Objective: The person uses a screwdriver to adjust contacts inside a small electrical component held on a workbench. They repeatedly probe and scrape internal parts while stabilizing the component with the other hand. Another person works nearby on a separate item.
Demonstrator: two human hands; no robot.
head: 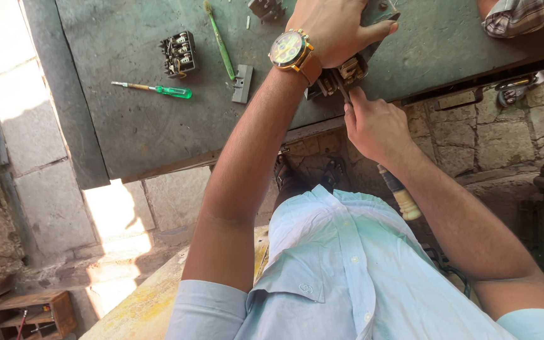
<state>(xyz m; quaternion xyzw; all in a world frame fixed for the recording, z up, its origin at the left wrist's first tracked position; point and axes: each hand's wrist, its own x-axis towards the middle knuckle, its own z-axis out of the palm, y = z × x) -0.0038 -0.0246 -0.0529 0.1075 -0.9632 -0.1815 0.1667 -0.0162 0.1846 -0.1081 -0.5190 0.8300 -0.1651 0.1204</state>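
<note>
The switch block (pixel 341 74) sits right at the near edge of the tabletop (pixel 146 119), partly overhanging it, so the likeliest trouble is a slip: if the tool jumps off the part it bears on, its tip could run into the left hand's fingers, which lie just beside it, or the block could tip off the edge toward the stone floor (pixel 505 132). Small loose parts could drop the same way, since there is nothing under that edge to catch them. The left hand (pixel 332 28), with a watch (pixel 288 49) on the wrist, is pressed down over the top of the block, fingers curled round its far side and thumb along its right side, a firm closed grip. The right hand (pixel 376 129) is closed in a fist round a screwdriver (pixel 401 195); its pale handle end sticks out below the wrist, and the shaft runs up to the underside of the block, though the tip itself is hidden. Well apart to the left lie a second switch block (pixel 179 54), a green screwdriver (pixel 155 89), a green toothbrush (pixel 220 39) and a small grey plate (pixel 242 83). Another person's checked sleeve (pixel 524 14) rests at the far right corner.
</note>
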